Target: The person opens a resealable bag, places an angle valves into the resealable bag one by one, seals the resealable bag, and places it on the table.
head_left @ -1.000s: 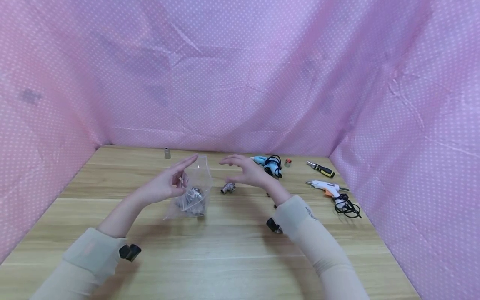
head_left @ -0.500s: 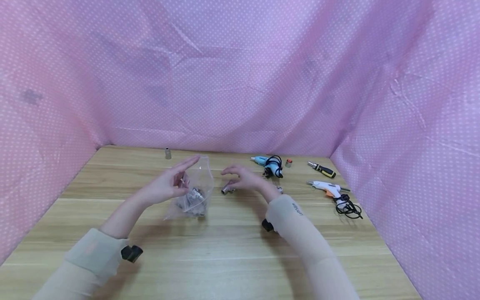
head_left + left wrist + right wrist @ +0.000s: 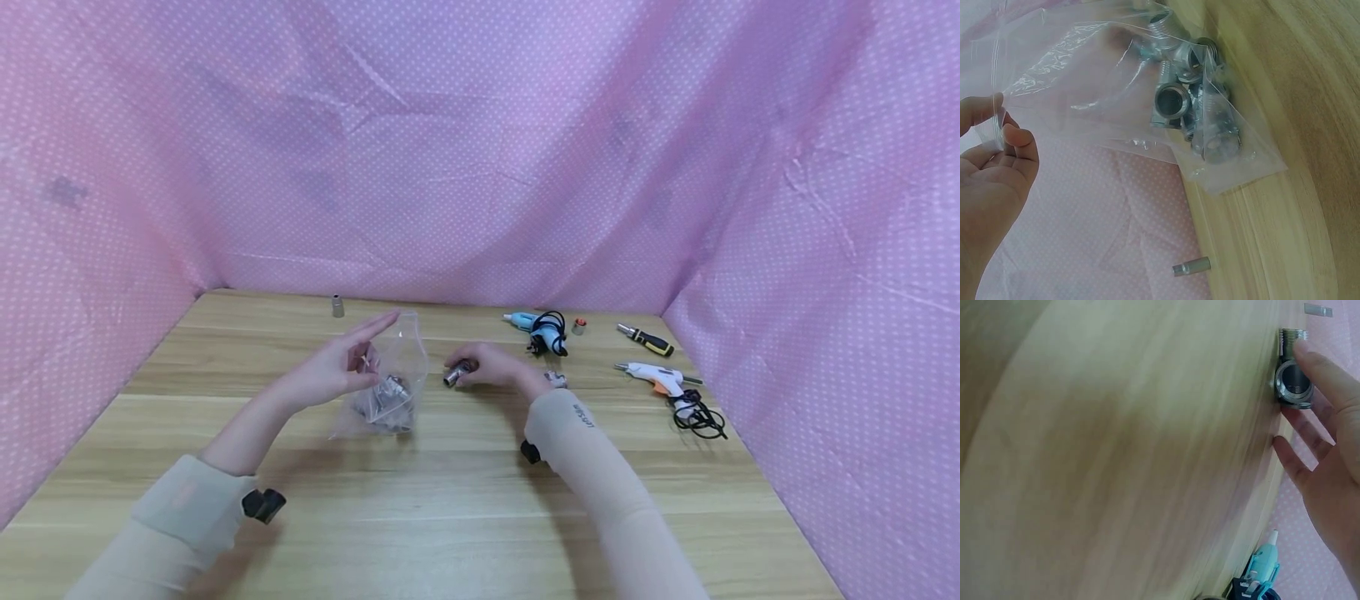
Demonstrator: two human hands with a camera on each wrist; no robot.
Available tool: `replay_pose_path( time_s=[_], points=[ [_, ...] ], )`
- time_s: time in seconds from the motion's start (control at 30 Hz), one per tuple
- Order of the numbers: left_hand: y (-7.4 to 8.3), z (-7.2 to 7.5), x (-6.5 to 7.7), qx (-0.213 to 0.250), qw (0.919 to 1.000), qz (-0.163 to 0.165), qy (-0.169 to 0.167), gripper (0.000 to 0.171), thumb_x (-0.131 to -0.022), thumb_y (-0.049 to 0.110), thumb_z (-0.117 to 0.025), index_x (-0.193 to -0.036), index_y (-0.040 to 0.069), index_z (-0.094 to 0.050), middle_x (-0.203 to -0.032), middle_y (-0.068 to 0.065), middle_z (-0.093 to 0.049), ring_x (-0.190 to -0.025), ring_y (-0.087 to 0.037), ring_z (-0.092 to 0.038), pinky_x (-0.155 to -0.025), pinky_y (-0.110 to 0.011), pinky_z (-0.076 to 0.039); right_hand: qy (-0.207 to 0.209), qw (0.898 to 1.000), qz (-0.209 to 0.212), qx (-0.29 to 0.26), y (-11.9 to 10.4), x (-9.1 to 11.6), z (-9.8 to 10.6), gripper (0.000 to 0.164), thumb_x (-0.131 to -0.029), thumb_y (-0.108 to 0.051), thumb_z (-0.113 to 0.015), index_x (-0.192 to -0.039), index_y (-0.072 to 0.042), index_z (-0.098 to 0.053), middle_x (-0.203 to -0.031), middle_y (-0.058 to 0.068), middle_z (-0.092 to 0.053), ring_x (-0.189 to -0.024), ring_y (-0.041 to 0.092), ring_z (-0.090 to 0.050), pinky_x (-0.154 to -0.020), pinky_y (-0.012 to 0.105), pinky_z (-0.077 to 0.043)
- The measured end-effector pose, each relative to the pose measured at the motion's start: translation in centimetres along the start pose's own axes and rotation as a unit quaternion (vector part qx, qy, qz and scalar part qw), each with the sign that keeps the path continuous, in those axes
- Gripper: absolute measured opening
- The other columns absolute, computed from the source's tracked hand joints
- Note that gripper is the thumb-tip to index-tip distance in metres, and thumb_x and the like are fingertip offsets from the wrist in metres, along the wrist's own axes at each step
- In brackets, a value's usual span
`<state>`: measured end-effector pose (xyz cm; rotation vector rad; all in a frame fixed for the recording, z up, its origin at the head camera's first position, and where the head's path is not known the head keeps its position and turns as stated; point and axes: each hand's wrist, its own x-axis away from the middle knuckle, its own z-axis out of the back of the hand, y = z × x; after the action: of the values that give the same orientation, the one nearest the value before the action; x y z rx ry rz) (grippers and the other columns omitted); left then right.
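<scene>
My left hand [image 3: 330, 371] pinches the upper edge of a clear zip bag [image 3: 405, 354], its index finger extended along the top. Several shiny metal pipe fittings [image 3: 1172, 100] lie in the bag's bottom, close over the wooden table. To the right of the bag, my right hand [image 3: 491, 367] grips another metal pipe fitting [image 3: 452, 377]. In the right wrist view, the thumb lies on this fitting [image 3: 1288, 359], near its threaded end, with fingers behind and below it. Its round opening faces that camera.
One more fitting [image 3: 556, 379] lies beside the right wrist. Behind it are a blue glue gun [image 3: 525, 320] with a black cord and a small red-topped metal piece [image 3: 579, 327]. A screwdriver [image 3: 649, 342] and white glue gun [image 3: 649, 372] lie right. A metal cylinder [image 3: 337, 307] stands back left.
My right hand has come down from above the table onto the fitting, and its fingers have closed round it. The left hand and bag have stayed nearly still.
</scene>
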<state>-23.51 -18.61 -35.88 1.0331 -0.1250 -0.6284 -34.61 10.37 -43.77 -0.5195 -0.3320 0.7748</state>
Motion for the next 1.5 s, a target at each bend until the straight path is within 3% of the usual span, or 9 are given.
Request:
replay_pose_path(
  time_s=[0.27,0.53,0.67,0.77,1.13,1.3,1.5],
  points=[
    [0.0,0.0,-0.1,-0.004,1.0000,0.001,0.002,0.090,-0.077,-0.011,-0.065,-0.152,0.017,-0.021,-0.138,-0.011,-0.035,-0.077,-0.015,-0.052,-0.062,-0.023,-0.049,0.010,1.000,-0.011,0.018,0.3,0.2,0.0,0.032,-0.083,-0.024,-0.071,-0.114,-0.016,-0.067,-0.116,0.000,-0.063,-0.107,0.014,-0.056,-0.097,0.032,-0.043],
    [0.1,0.0,-0.1,-0.006,1.0000,0.001,0.000,0.089,-0.078,-0.010,-0.065,-0.152,0.016,-0.021,-0.110,-0.010,-0.045,-0.077,-0.015,-0.052,-0.063,-0.023,-0.048,0.021,0.999,-0.029,0.007,0.2,0.6,0.3,0.035,-0.084,-0.029,-0.069,-0.117,-0.017,-0.066,-0.119,-0.001,-0.063,-0.110,0.014,-0.056,-0.098,0.034,-0.043],
    [0.1,0.1,-0.1,-0.021,0.9998,-0.007,0.004,0.089,-0.078,-0.007,-0.066,-0.151,0.016,-0.021,-0.125,-0.011,-0.042,-0.074,-0.014,-0.051,-0.060,-0.023,-0.047,0.042,0.997,-0.056,-0.015,-0.5,1.2,1.1,0.036,-0.083,-0.032,-0.070,-0.117,-0.020,-0.067,-0.115,-0.005,-0.064,-0.103,0.012,-0.057,-0.089,0.031,-0.047],
    [0.1,0.1,-0.1,-0.025,0.9996,-0.015,0.005,0.089,-0.078,-0.006,-0.067,-0.151,0.014,-0.021,-0.137,-0.015,-0.036,-0.072,-0.014,-0.050,-0.058,-0.023,-0.046,0.068,0.996,-0.053,-0.024,-1.3,1.8,2.0,0.033,-0.082,-0.030,-0.072,-0.114,-0.019,-0.068,-0.108,-0.006,-0.066,-0.096,0.012,-0.059,-0.081,0.029,-0.049],
    [0.3,0.2,-0.2,-0.024,0.9996,-0.015,0.007,0.090,-0.077,-0.009,-0.066,-0.151,0.014,-0.021,-0.123,-0.017,-0.044,-0.073,-0.014,-0.051,-0.059,-0.022,-0.046,0.150,0.988,0.008,-0.026,-3.1,4.2,5.0,0.034,-0.080,-0.034,-0.074,-0.110,-0.018,-0.068,-0.097,-0.007,-0.067,-0.088,0.009,-0.061,-0.072,0.026,-0.052],
    [0.4,0.1,-0.2,-0.018,0.9998,-0.005,0.005,0.090,-0.078,-0.008,-0.066,-0.152,0.018,-0.021,-0.125,-0.016,-0.043,-0.074,-0.015,-0.051,-0.060,-0.023,-0.047,0.181,0.980,0.048,-0.066,-5.6,5.5,6.3,0.026,-0.077,-0.023,-0.078,-0.099,-0.013,-0.068,-0.093,-0.002,-0.068,-0.083,0.013,-0.061,-0.071,0.033,-0.054],
    [0.3,0.1,-0.2,-0.015,0.9999,-0.004,0.003,0.090,-0.078,-0.009,-0.065,-0.152,0.018,-0.021,-0.123,-0.018,-0.043,-0.074,-0.016,-0.051,-0.060,-0.023,-0.047,0.199,0.969,0.113,-0.097,-7.6,6.3,7.1,0.028,-0.072,-0.021,-0.079,-0.096,-0.012,-0.067,-0.097,0.001,-0.066,-0.085,0.013,-0.062,-0.073,0.028,-0.055]
  ],
)
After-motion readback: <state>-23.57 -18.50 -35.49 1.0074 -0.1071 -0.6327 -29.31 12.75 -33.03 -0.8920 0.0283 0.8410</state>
